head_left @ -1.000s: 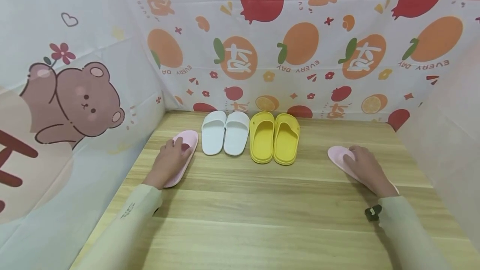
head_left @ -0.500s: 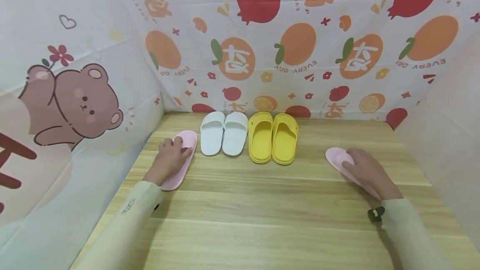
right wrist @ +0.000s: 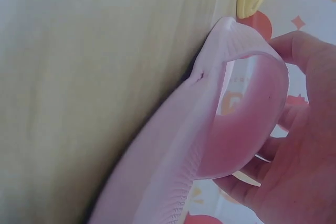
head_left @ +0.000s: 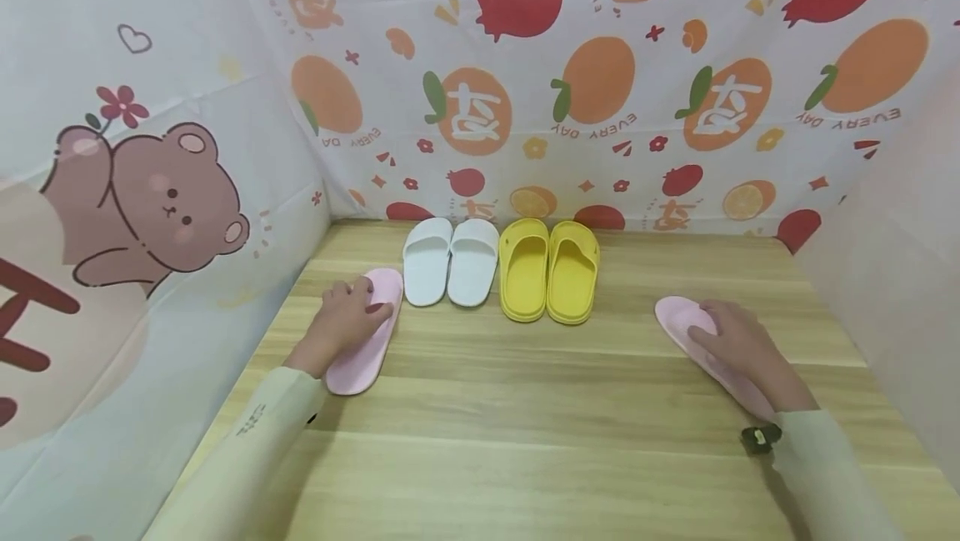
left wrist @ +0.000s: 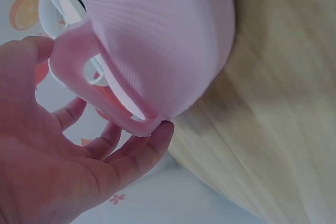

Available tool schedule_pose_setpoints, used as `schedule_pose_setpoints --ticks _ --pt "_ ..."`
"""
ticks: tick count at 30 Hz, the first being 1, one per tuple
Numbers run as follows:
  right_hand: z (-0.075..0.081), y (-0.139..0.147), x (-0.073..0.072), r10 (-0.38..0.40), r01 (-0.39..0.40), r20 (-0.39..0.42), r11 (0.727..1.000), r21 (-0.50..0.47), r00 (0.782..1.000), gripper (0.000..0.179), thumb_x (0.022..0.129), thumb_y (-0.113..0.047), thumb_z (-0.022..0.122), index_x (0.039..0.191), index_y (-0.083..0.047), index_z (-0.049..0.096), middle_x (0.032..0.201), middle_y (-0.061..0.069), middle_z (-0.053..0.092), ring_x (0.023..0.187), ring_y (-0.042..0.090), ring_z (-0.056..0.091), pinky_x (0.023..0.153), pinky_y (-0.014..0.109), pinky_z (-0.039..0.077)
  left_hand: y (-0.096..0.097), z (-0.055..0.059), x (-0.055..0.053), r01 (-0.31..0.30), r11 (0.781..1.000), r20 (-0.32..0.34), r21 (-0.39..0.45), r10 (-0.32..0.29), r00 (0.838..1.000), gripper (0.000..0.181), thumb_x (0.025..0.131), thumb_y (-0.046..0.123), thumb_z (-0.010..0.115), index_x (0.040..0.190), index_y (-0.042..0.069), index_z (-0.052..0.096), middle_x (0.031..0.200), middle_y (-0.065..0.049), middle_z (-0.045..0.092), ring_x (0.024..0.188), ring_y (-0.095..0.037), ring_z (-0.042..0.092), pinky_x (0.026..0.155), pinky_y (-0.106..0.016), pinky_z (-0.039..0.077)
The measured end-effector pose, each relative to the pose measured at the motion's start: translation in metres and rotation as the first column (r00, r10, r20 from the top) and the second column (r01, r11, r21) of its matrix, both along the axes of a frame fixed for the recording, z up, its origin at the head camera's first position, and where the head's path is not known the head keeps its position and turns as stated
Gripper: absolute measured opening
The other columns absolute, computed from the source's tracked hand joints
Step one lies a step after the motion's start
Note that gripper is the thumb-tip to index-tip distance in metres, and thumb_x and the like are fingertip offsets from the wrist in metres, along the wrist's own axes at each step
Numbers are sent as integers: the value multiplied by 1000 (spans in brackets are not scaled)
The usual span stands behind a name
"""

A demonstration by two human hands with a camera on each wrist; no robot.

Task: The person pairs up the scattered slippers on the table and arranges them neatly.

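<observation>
Now, line by line:

Left hand's grip: the left hand (head_left: 341, 326) is lying over the strap of the left pink slipper (head_left: 365, 339); in the left wrist view its fingers (left wrist: 137, 152) are curling loosely under the strap edge (left wrist: 113, 116) and the thumb is pressing on top, so the grip is pinching the strap.

Right hand's grip: the right hand (head_left: 738, 349) is covering the right pink slipper (head_left: 684, 320); in the right wrist view the thumb (right wrist: 304, 51) is sitting over the strap (right wrist: 247, 103) and the fingers are hooking inside it, so the grip is closing round the strap.

Left pink slipper, place: it is resting on the tabletop (head_left: 525, 424), just left of the white slippers (head_left: 450, 262), its toe almost touching them.

Right pink slipper, place: it is lying on the tabletop well to the right of the white slippers, beyond the yellow slippers (head_left: 550, 270), its toe pointing toward the backdrop and slightly left.

White and yellow slippers: the yellow pair is standing just right of the white slippers, each pair side by side, near the backdrop (head_left: 600, 82).

Writing: the fruit-print backdrop behind the white slippers is showing "EVERY DAY", mirrored, under the oranges, plus a large reversed character I cannot read.

Side cloth: a bear drawing (head_left: 146, 199) is hanging left of the white slippers.

Wrist: a small dark clasp (head_left: 761, 437) is sitting at the right sleeve cuff.
</observation>
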State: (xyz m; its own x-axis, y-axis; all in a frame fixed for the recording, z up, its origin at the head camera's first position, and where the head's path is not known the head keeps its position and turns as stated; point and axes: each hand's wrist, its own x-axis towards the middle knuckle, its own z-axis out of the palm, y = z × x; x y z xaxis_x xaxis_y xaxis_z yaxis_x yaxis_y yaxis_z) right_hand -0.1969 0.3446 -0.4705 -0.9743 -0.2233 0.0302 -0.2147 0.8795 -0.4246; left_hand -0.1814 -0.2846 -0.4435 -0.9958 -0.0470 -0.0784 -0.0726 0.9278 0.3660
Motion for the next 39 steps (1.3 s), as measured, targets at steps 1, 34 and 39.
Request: schedule_pose_setpoints --ticks 1,34,39 --pt "-1 1 0 -5 5 -9 1000 -6 1000 64 99 -40 58 139 9 49 138 36 50 129 57 41 104 71 30 1 0 1 3 1000 -4 2 -3 1000 68 96 56 54 136 3 40 131 -32 37 117 -46 34 88 -61 42" --pt "7 -21 49 -5 5 16 1000 18 1000 72 97 -47 63 143 6 47 134 38 52 119 58 48 92 70 41 71 1 88 14 996 -182 -91 -31 983 45 90 42 65 110 5 53 98 -26 50 91 -41 50 63 -48 44" --pt "6 -23 51 -15 14 24 1000 23 1000 75 97 -50 62 144 7 45 136 38 50 122 60 44 94 72 38 74 2 92 15 997 -158 -74 -26 987 45 90 43 65 112 5 53 101 -25 50 94 -41 49 68 -49 44"
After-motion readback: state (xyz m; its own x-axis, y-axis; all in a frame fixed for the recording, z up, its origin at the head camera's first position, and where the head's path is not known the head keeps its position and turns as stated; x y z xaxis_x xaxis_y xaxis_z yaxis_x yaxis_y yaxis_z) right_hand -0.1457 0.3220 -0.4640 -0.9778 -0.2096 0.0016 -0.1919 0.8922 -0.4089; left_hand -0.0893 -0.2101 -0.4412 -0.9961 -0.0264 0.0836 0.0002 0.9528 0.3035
